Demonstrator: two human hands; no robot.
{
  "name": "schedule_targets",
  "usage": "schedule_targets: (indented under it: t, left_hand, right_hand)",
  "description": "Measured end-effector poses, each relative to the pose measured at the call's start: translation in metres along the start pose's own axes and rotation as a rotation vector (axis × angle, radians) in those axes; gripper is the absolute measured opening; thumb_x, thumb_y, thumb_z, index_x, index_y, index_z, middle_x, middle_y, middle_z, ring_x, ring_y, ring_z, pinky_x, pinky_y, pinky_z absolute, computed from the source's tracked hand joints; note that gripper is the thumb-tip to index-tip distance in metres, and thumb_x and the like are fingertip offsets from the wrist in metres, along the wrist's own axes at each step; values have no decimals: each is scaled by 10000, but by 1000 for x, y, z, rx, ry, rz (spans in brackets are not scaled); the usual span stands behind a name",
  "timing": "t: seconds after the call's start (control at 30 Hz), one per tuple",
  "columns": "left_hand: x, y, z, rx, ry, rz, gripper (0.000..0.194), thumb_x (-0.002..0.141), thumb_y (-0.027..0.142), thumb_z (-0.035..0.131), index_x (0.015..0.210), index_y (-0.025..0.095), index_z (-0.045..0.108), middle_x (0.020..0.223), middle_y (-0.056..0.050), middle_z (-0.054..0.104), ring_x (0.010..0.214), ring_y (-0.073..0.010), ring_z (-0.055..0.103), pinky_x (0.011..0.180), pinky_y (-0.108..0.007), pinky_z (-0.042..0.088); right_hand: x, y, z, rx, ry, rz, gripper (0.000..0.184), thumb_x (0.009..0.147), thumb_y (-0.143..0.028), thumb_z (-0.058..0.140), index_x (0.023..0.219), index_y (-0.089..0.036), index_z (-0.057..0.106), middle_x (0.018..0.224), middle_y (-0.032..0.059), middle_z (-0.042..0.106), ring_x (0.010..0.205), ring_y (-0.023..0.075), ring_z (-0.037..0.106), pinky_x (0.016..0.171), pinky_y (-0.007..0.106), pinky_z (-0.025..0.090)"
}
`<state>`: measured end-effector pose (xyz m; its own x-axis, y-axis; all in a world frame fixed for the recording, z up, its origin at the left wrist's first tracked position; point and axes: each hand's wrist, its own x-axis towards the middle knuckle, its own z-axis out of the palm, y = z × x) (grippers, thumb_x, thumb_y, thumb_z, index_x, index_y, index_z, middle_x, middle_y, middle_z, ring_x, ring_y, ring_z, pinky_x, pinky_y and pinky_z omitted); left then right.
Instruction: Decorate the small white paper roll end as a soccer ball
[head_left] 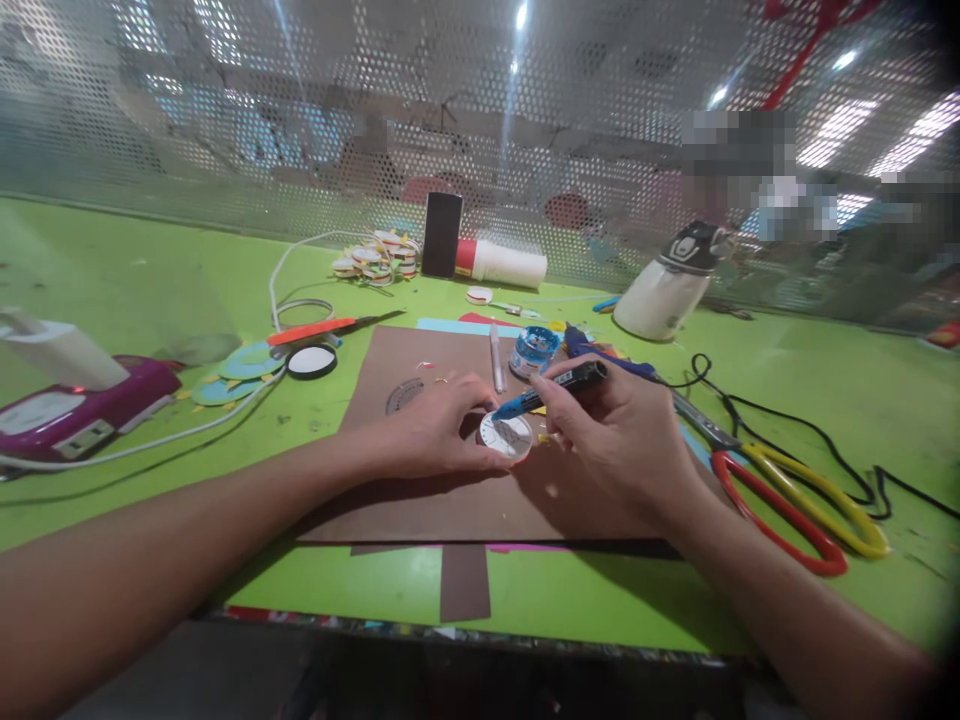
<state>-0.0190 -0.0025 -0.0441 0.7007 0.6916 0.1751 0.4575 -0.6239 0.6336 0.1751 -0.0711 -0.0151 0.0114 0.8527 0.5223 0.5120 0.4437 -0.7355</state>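
Observation:
Between thumb and fingers my left hand [427,425] grips a small white paper disc [510,438] with short blue marks along its edge and thin lines across it. My right hand [611,430] is closed round a marker [555,388] with a black barrel and blue front part. The marker's tip points down at the disc's upper left edge and appears to touch it. Both hands are over a brown board [405,510]. Just beyond them are a blue tape roll [536,345] and a slim whitish pen-like stick [497,358].
Scissors [780,510] with red and yellow handles lie at right, near a black cord. On the left are an orange-handled cutter [311,331], a round black-rimmed lid [311,361] and a purple power strip [90,410]. A phone [442,235] and white bottle [667,285] stand behind.

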Motion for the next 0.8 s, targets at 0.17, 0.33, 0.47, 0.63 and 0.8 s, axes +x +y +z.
schedule_targets:
  t: [0.17,0.33,0.47,0.63,0.8]
  left_hand:
    - [1,0,0,-5,-3,18,453,772,547,760,1054,209,656,1107,-74,669,1027,-264,611,940,-412,484]
    - [0,5,-2,37,-10,-12,476,745,537,787,1052,198,657,1097,-83,667,1013,-275,610,876,-398,482]
    - [0,6,-2,39,-7,-29,517,735,565,794,1046,183,638,1095,-89,659,976,-268,614,838,-385,475]
    - [0,4,-1,47,-11,-25,516,745,547,796,1074,181,641,1132,-101,669,1012,-282,607,908,-426,472]
    - [-1,4,0,40,4,-13,498,744,523,805,1081,193,647,1126,-92,670,1046,-281,611,938,-420,473]
  right_hand:
    - [0,0,0,-22,7,-12,205,913,-343,697,797,-178,666,700,-3,674,613,130,600,570,256,464]
    - [0,-7,-2,-13,145,-17,236,896,-358,725,730,-201,666,589,-30,620,505,117,537,508,262,460]
    - [0,-10,-6,-11,243,-24,218,896,-368,736,732,-233,689,576,-28,626,485,127,533,508,284,473]
    - [2,-8,-6,22,198,-11,262,907,-371,721,690,-240,654,559,-29,607,466,130,516,493,296,462]
    - [2,-9,-5,12,118,-3,259,916,-367,711,702,-236,644,551,-24,608,464,133,532,475,284,462]
